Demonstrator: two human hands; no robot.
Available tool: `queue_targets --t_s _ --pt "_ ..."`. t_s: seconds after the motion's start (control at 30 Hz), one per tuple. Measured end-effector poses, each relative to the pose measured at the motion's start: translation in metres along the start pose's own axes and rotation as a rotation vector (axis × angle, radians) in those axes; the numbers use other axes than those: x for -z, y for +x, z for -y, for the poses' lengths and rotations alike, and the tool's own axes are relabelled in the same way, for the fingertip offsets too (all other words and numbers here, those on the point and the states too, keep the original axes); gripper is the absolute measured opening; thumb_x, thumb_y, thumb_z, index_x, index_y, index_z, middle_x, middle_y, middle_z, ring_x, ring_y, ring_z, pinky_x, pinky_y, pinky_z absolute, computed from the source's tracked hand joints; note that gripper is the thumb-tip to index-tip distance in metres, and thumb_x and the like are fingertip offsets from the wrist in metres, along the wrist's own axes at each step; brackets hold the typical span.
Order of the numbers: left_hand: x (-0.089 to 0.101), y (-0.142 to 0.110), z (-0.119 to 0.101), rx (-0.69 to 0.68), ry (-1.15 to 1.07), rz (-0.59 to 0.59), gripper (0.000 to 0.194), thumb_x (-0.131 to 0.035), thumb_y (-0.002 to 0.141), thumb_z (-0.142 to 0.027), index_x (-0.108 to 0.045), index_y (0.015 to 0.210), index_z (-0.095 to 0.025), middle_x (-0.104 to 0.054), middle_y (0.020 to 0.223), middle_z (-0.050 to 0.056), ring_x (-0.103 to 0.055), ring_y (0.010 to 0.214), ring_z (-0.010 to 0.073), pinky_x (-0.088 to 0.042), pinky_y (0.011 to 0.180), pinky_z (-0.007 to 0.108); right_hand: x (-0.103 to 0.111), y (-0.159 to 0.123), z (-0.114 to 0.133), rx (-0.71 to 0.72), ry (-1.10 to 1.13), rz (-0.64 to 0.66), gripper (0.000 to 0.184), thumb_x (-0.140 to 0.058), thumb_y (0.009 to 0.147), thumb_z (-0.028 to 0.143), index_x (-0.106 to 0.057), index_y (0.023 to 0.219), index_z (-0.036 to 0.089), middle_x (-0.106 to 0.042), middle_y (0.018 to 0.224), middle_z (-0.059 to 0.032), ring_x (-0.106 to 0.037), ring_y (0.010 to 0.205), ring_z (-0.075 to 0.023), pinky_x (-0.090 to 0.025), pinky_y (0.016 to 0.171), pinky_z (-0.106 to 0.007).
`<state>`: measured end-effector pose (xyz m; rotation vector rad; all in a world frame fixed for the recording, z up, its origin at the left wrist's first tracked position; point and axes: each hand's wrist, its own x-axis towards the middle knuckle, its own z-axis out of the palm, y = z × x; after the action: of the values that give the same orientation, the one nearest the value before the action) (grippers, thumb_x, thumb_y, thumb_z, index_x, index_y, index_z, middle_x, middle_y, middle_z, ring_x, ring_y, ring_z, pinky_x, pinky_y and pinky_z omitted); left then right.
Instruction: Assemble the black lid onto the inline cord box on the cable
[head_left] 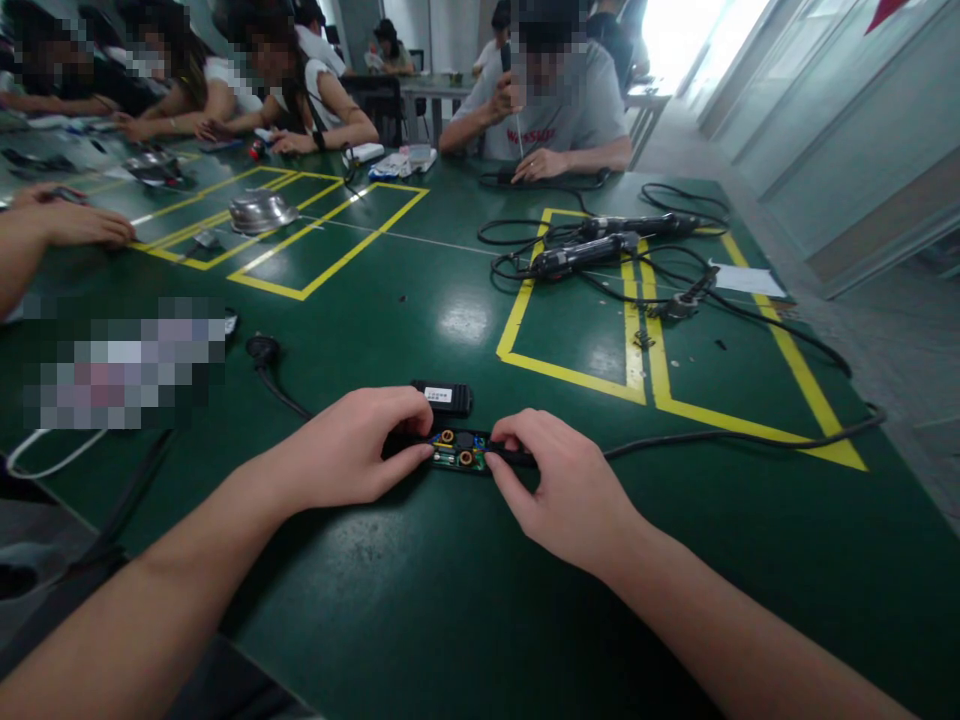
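A slim black plastic housing (459, 468) lies on the table with its inside showing: a green circuit board (450, 452) with copper coils and coloured wires. My left hand (367, 445) grips the left end of this housing between thumb and fingers, where a cable enters. At the opposite end, my right hand (559, 480) pinches the black cable (517, 458) where it meets the housing. Just behind lies the ribbed black cover (450, 398) with a white label, partly hidden by my left fingers. A power plug (262, 350) rests to the left, its cord running toward my left hand.
Two electric screwdrivers (585, 255) with tangled cords lie at the back right, near small metal parts (643, 340). A metal bowl (261, 212) stands back left. Yellow tape (570, 375) marks the green table. A co-worker (551, 120) sits opposite; another person's hand (82, 222) is at left.
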<state>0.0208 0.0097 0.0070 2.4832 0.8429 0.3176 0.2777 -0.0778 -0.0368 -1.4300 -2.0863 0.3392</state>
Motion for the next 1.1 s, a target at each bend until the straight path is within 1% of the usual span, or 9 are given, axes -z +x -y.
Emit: queue_targets --t_s 0.2,0.37,0.57,0.67,0.73,1.0,1.1 --pt "-0.0007 -0.0008 -0.0002 0.021 0.017 0.018 0.01 -0.062 0.1 -0.027 -0.063 0.093 -0.021 -0.069 0.088 0.002 -0.061 0.074 0.0179 -0.042 0.067 0.03 -0.0015 -0.0024 -0.0009 -0.013 -0.007 0.023 0.009 -0.062 0.103 0.021 -0.07 0.108 0.022 -0.077 0.1 -0.0071 -0.071 0.081 -0.022 -0.059 0.074 -0.039" --pt "-0.0011 -0.0004 0.0002 -0.012 -0.014 0.012 0.011 -0.062 0.1 -0.026 -0.063 0.09 -0.021 -0.067 0.089 0.003 -0.06 0.074 0.0178 -0.043 0.067 0.03 -0.0009 -0.0028 -0.0014 -0.008 -0.011 0.027 0.008 -0.064 0.103 0.02 -0.071 0.108 0.021 -0.077 0.101 -0.008 -0.071 0.081 -0.0219 -0.059 0.075 -0.039" --pt "0.0017 -0.0001 -0.0019 -0.028 -0.047 -0.019 0.012 -0.065 0.099 -0.026 -0.065 0.089 -0.02 -0.065 0.09 0.003 -0.06 0.075 0.017 -0.045 0.069 0.03 0.0009 -0.0023 0.0005 0.029 0.031 -0.031 0.006 -0.062 0.103 0.02 -0.068 0.104 0.02 -0.074 0.099 -0.0076 -0.071 0.083 -0.022 -0.059 0.073 -0.037" --pt "0.0047 -0.0011 -0.0041 -0.026 -0.084 -0.039 0.011 -0.065 0.098 -0.027 -0.065 0.09 -0.02 -0.066 0.089 0.002 -0.06 0.074 0.0164 -0.047 0.068 0.029 0.0025 -0.0018 0.002 0.049 0.072 -0.087 0.009 -0.058 0.102 0.019 -0.066 0.102 0.021 -0.073 0.096 -0.0074 -0.07 0.081 -0.0209 -0.056 0.069 -0.035" --pt "0.0061 -0.0017 -0.0053 -0.021 -0.095 -0.038 0.011 -0.063 0.098 -0.026 -0.066 0.09 -0.02 -0.066 0.088 0.002 -0.059 0.074 0.016 -0.047 0.068 0.029 0.0035 -0.0015 0.0027 0.062 0.088 -0.101 0.012 -0.055 0.101 0.017 -0.066 0.102 0.021 -0.072 0.096 -0.0073 -0.069 0.08 -0.0205 -0.055 0.068 -0.034" --pt "0.0027 -0.0011 -0.0011 -0.045 -0.061 -0.031 0.01 -0.062 0.097 -0.023 -0.068 0.089 -0.02 -0.067 0.086 0.002 -0.06 0.071 0.0156 -0.045 0.066 0.029 0.0018 -0.0024 0.0006 0.06 0.083 -0.083 0.013 -0.055 0.1 0.014 -0.066 0.101 0.021 -0.072 0.098 -0.0076 -0.069 0.079 -0.0204 -0.056 0.068 -0.036" --pt "0.0018 -0.0012 0.0007 -0.041 -0.046 -0.021 0.009 -0.063 0.097 -0.022 -0.068 0.089 -0.02 -0.067 0.085 0.002 -0.061 0.071 0.0162 -0.045 0.067 0.03 0.0015 -0.0026 -0.0005 0.039 0.074 -0.063 0.013 -0.057 0.099 0.014 -0.067 0.101 0.022 -0.073 0.1 -0.0078 -0.069 0.08 -0.0213 -0.057 0.069 -0.037"
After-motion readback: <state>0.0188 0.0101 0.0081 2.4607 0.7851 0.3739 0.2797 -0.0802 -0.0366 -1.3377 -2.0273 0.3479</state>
